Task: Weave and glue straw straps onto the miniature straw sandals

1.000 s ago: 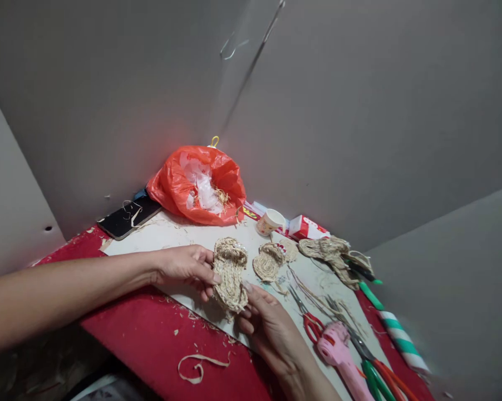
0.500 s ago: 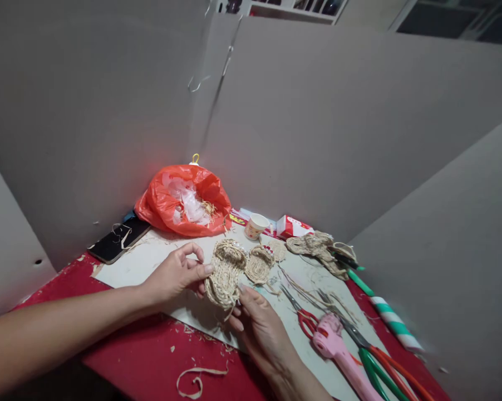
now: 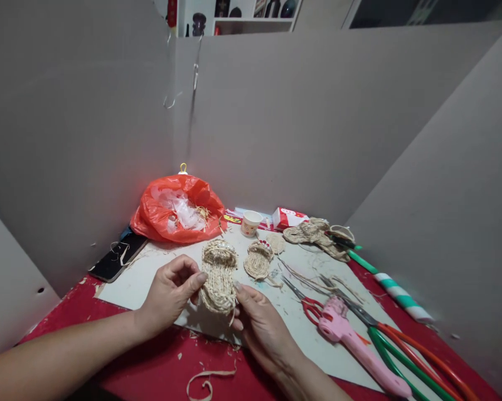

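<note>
A small woven straw slipper (image 3: 218, 278) with pale beads along its strap is held up between my two hands. My left hand (image 3: 171, 289) pinches its left edge between thumb and fingers. On the other side, my right hand (image 3: 261, 320) grips the lower right edge, near a loose strand end. Just beyond it, a second straw slipper (image 3: 258, 262) with red beads on its strap lies on the white board (image 3: 184, 318). A round woven straw piece (image 3: 276, 243) rests behind that one.
To the right lie red-handled scissors (image 3: 311, 308), a pink glue gun (image 3: 359, 351) and large shears (image 3: 380, 328). Further back are a paper cup (image 3: 251, 224), a red plastic bag (image 3: 151, 223) of scraps, braided straw (image 3: 309, 231) and a phone (image 3: 116, 259). Grey panels (image 3: 259, 122) enclose the table.
The camera view has shifted, so the whole scene sits differently. The beaded slipper has turned more upright, facing me more squarely. Both hands keep their hold on it.
</note>
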Demonstrator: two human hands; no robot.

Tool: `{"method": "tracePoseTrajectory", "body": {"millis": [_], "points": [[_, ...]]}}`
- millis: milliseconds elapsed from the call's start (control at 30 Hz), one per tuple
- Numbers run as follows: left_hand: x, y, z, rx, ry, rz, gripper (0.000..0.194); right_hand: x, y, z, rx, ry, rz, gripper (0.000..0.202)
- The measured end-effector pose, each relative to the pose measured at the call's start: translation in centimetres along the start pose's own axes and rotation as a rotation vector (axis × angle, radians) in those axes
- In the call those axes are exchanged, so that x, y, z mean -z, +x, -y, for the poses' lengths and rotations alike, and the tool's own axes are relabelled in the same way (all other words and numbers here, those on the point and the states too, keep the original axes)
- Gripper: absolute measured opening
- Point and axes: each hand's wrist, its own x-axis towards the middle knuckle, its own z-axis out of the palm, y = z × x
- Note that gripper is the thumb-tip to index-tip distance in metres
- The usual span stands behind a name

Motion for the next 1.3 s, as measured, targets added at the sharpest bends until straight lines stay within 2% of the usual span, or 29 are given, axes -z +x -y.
{"method": "tracePoseTrajectory", "body": {"millis": [200, 667, 1000, 1300], "points": [[-0.1, -0.5, 0.3, -0.097, 0.112, -0.053, 0.024, 0.0, -0.1, -0.4, 0.0, 0.013, 0.014, 0.034], [-0.3, -0.5, -0.3, -0.092, 0.032, -0.049, 0.032, -0.6, -0.4, -0.4, 0.098, -0.051, 0.029, 0.036], [-2.0, 0.0, -1.6, -0.097, -0.02, -0.078, 0.034, -0.6, -0.4, 0.4, 0.219, -0.048, -0.004, 0.038], [-2.7, 0.9, -1.6, -0.144, -0.023, -0.063, 0.032, -0.4, -0.2, 1.1, 0.28, -0.109, -0.042, 0.041]]}}
